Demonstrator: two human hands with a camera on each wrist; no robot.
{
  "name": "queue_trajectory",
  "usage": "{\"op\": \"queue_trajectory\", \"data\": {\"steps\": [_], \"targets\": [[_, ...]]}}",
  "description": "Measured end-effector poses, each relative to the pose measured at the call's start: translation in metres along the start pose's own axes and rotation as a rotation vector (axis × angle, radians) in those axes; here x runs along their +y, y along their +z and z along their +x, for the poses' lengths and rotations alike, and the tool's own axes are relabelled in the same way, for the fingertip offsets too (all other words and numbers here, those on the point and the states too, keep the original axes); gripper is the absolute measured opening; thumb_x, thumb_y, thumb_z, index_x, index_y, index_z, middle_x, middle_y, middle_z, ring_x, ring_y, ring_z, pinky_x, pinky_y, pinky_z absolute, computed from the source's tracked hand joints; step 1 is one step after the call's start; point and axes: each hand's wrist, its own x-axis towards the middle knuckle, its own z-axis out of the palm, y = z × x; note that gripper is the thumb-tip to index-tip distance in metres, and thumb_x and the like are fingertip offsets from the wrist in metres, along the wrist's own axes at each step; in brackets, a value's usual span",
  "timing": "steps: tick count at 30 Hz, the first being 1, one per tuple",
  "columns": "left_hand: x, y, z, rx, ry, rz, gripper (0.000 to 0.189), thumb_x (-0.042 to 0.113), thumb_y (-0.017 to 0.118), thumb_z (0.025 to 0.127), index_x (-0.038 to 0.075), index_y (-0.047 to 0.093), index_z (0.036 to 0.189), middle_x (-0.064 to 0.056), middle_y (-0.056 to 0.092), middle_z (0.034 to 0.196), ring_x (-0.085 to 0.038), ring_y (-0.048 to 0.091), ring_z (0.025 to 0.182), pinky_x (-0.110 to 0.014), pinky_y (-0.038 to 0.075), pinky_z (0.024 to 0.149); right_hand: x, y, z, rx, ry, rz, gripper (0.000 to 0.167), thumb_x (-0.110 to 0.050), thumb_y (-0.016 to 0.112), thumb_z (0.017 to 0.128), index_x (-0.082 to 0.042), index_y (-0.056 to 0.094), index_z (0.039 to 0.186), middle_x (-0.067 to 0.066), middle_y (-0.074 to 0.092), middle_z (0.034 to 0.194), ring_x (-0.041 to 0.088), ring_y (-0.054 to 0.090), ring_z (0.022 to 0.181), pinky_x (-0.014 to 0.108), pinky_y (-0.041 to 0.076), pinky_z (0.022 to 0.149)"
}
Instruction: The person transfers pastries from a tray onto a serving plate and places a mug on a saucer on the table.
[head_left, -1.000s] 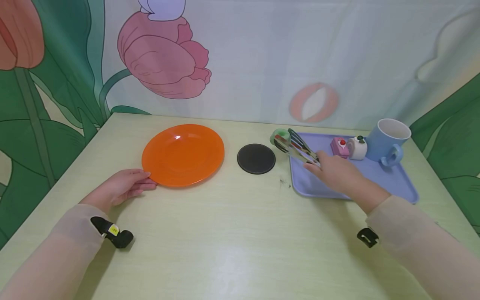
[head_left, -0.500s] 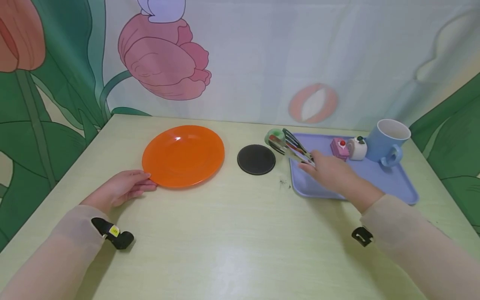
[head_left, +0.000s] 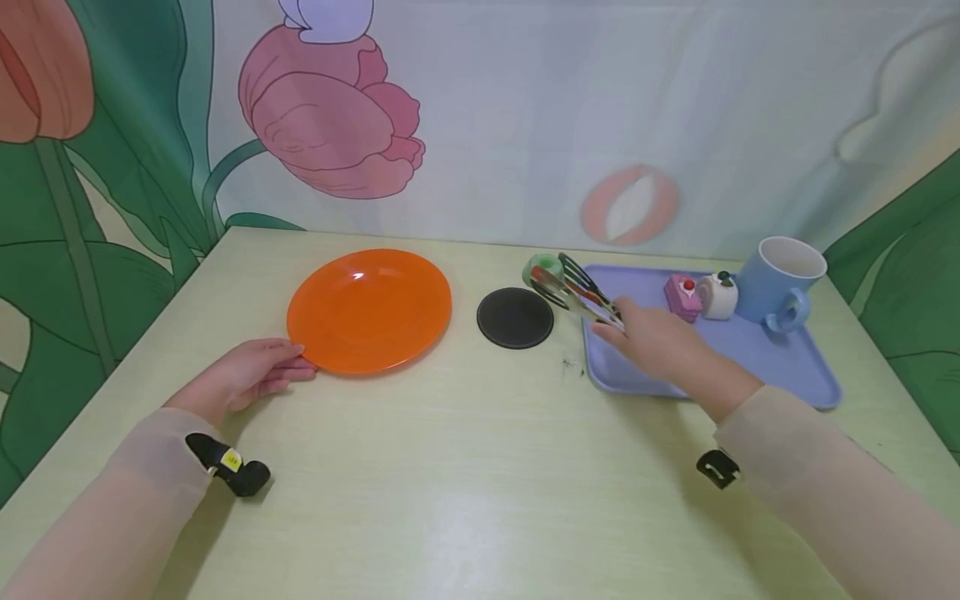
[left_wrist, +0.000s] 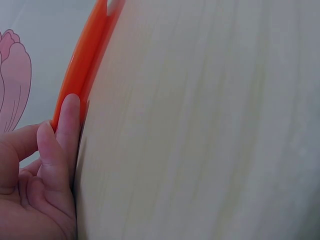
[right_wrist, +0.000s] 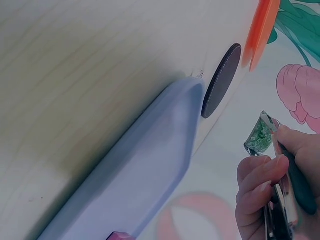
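Observation:
My left hand [head_left: 251, 375] pinches the near-left rim of a round orange plate [head_left: 371, 312]; in the left wrist view, fingertips lie against the outside of the plate's rim [left_wrist: 77, 70]. My right hand [head_left: 663, 342] grips metal tongs [head_left: 600, 310] over the left end of a lilac tray [head_left: 750, 362]. Between the tong ends is a small green ring-shaped piece [head_left: 542, 267], partly covered by them; its exact kind is unclear. The right wrist view shows the green piece [right_wrist: 260, 136] held off the table, with fingers curled round the tong arms.
A black round coaster [head_left: 515, 318] lies between plate and tray. On the tray stand a pink cake piece [head_left: 682, 300] with a red berry, a white cake roll [head_left: 717, 298] and a blue mug [head_left: 776, 283]. A printed curtain [head_left: 495, 125] hangs behind the table.
My right hand has shifted left with the tongs and the green piece, which has come closer to the coaster. The left hand and plate have stayed put.

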Motion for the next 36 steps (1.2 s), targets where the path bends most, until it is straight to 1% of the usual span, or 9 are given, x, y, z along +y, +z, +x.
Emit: {"op": "queue_trajectory", "data": {"steps": [3,6,13,16,21,29,36], "targets": [[0.000,0.000,0.001,-0.001,-0.005,0.000,0.059,0.031,0.045,0.099,-0.002,0.024,0.143,0.001,0.069,0.094,-0.009,0.067,0.090,-0.017,0.050,0.072,0.000,0.000,0.001,0.001,0.001,-0.002,0.078,-0.057,0.033,0.095,0.008,0.027,0.138,0.029,0.057,0.112,0.040,0.060,0.094,0.051,0.048,0.074],[0.000,-0.001,0.002,-0.002,-0.006,-0.001,0.059,0.030,0.045,0.099,-0.002,0.023,0.144,0.002,0.069,0.093,-0.009,0.067,0.089,-0.017,0.050,0.072,-0.002,-0.001,0.002,0.001,0.005,-0.004,0.076,-0.054,0.034,0.096,0.008,0.027,0.139,0.029,0.057,0.112,0.040,0.060,0.095,0.051,0.048,0.074],[-0.001,-0.001,0.003,0.002,-0.003,0.000,0.061,0.031,0.046,0.099,-0.002,0.023,0.144,0.001,0.069,0.094,-0.009,0.067,0.090,-0.017,0.050,0.073,-0.008,0.000,0.004,-0.001,-0.001,0.017,0.070,-0.049,0.038,0.097,0.007,0.029,0.137,0.026,0.059,0.106,0.038,0.060,0.091,0.051,0.048,0.073],[-0.002,-0.001,0.003,0.004,-0.007,-0.004,0.060,0.031,0.046,0.099,-0.001,0.023,0.144,0.001,0.069,0.094,-0.010,0.067,0.090,-0.017,0.050,0.073,-0.012,0.001,0.005,-0.006,-0.013,0.028,0.070,-0.049,0.038,0.097,0.007,0.029,0.138,0.029,0.057,0.111,0.042,0.058,0.098,0.053,0.046,0.079],[-0.002,-0.002,0.003,-0.001,-0.001,-0.007,0.061,0.031,0.046,0.099,-0.002,0.023,0.144,0.001,0.070,0.094,-0.009,0.067,0.090,-0.016,0.050,0.072,-0.018,0.002,0.006,-0.012,-0.010,0.031,0.071,-0.050,0.037,0.097,0.006,0.026,0.140,0.032,0.050,0.123,0.046,0.052,0.109,0.055,0.042,0.088],[-0.002,-0.002,0.003,-0.019,0.006,-0.006,0.061,0.031,0.045,0.099,-0.003,0.022,0.144,0.002,0.070,0.093,-0.008,0.067,0.089,-0.016,0.050,0.071,-0.027,0.001,0.008,-0.012,-0.028,0.023,0.074,-0.052,0.034,0.097,0.007,0.024,0.141,0.033,0.048,0.126,0.047,0.049,0.112,0.055,0.039,0.092],[-0.002,-0.002,0.002,-0.015,0.008,-0.003,0.061,0.031,0.046,0.099,-0.003,0.023,0.144,0.003,0.069,0.093,-0.008,0.066,0.089,-0.016,0.050,0.071,-0.031,0.001,0.009,-0.015,-0.035,0.034,0.074,-0.051,0.034,0.097,0.006,0.023,0.142,0.032,0.048,0.127,0.046,0.049,0.113,0.056,0.040,0.092]]}}
